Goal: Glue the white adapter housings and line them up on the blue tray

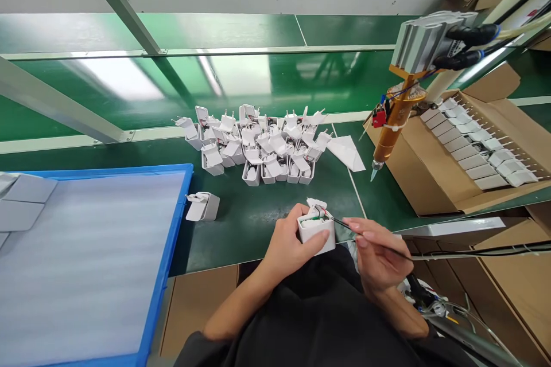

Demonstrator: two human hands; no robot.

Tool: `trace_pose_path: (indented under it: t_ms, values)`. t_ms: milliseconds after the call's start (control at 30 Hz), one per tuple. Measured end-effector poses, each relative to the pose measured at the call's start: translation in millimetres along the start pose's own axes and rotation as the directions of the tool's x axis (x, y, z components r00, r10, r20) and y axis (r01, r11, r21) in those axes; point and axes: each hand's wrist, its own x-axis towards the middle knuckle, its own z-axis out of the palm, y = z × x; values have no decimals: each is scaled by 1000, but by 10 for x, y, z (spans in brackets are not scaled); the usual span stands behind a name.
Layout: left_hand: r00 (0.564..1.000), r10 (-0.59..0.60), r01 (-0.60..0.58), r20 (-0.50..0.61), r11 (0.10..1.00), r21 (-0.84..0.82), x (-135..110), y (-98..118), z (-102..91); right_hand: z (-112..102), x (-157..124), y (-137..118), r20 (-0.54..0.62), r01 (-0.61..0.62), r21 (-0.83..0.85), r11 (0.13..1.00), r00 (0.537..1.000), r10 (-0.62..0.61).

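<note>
My left hand [287,243] is closed around a small white charger housing [315,230] with its lid tilted up and wires showing inside, held at the near edge of the green bench. My right hand [376,255] pinches a thin dark tool [370,236] whose tip reaches into the open housing. A single white housing [202,206] lies on the bench left of my hands. Farther back stands a cluster of several open white housings [258,146].
A blue tray [166,275] lined with white foam sits at the left. A cardboard box [430,178] with rows of white chargers stands at the right. An orange dispenser nozzle [390,132] hangs above the box's left edge. A metal frame bar [116,3] crosses the back.
</note>
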Motion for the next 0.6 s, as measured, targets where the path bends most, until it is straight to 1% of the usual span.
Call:
trace_pose_path:
  t_ms: [100,200,267,333,400,600]
  values:
    - [992,112,-108,-51,991,76,-33,8,53,22,32,-36,121,170,-81,982,980,-159]
    - [965,239,-223,-107,964,148,-53,-21,100,40,95,-64,189,261,-104,960,952,-239]
    - [939,316,-285,-136,936,208,-53,-42,119,54,126,-82,203,291,-111,950,943,-265]
    - [918,368,-323,-151,911,256,-45,-57,128,68,138,-94,206,303,-120,945,939,-275]
    - [907,392,-339,-156,897,284,-37,-65,130,78,136,-98,202,303,-131,944,940,-274]
    - [895,418,-351,-156,876,330,-37,-84,128,103,131,-100,210,328,-116,937,931,-300]
